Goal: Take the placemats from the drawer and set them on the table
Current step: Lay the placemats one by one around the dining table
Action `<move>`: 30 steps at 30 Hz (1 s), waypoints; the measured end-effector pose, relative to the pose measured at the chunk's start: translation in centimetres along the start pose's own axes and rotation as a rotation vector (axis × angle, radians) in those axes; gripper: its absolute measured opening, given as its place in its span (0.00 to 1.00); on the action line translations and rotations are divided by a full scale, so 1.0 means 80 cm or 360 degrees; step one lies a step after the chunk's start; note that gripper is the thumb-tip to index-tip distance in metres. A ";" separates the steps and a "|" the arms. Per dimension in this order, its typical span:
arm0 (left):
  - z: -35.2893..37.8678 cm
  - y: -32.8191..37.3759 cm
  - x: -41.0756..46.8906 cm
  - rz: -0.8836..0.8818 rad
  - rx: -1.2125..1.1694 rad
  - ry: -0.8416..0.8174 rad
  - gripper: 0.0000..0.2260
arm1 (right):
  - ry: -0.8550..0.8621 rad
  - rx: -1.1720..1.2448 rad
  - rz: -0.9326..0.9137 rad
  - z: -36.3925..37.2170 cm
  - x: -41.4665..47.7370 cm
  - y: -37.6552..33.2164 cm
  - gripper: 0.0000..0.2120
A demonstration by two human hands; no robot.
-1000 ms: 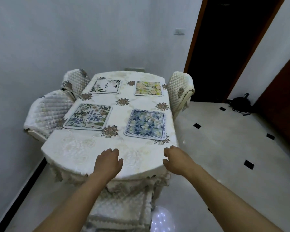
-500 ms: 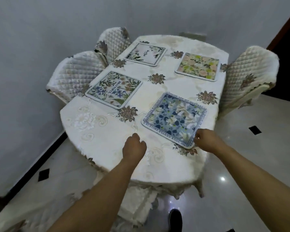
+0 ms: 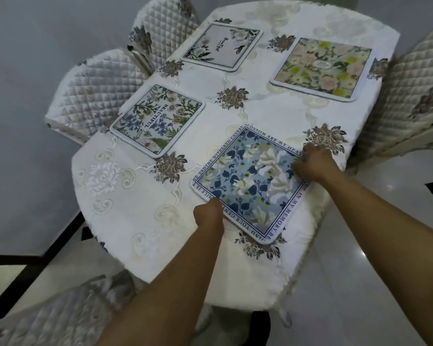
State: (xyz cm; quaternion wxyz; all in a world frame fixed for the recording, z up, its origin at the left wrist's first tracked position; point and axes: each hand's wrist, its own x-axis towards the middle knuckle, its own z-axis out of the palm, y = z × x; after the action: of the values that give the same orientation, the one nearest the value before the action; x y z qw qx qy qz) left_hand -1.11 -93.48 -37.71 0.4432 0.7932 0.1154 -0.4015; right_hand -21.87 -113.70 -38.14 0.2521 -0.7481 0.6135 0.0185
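Observation:
Several floral placemats lie flat on the white tablecloth of the table (image 3: 135, 211). Nearest me is a blue floral placemat (image 3: 250, 183) with lettering round its border. My left hand (image 3: 209, 213) pinches its near left edge. My right hand (image 3: 313, 163) grips its far right corner. A placemat reading BEAUTIFUL (image 3: 158, 119) lies to the left. A pale placemat with dark leaves (image 3: 221, 46) is at the far left, and a pink and yellow rose placemat (image 3: 323, 68) at the far right. No drawer is in view.
Quilted chairs stand round the table: two at the left (image 3: 90, 86), one at the right (image 3: 405, 101), and one tucked under the near edge (image 3: 60, 315). The glossy tiled floor (image 3: 360, 283) shows to the right, with a grey wall on the left.
My view has come closer and lower over the table. Both hands went forward from the table's near edge onto the blue floral placemat and closed on its edges.

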 end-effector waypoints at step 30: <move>-0.412 0.063 -0.027 0.1111 0.0506 -0.0279 0.07 | 0.0358 0.1010 -0.0101 0.122 -0.411 -0.238 0.18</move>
State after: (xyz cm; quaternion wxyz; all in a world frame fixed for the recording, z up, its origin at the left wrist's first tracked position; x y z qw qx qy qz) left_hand 17.81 -69.78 -23.64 0.4330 0.8061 -0.2632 -0.3056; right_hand -9.58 -77.65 -28.86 0.4037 -0.6484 0.5892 -0.2638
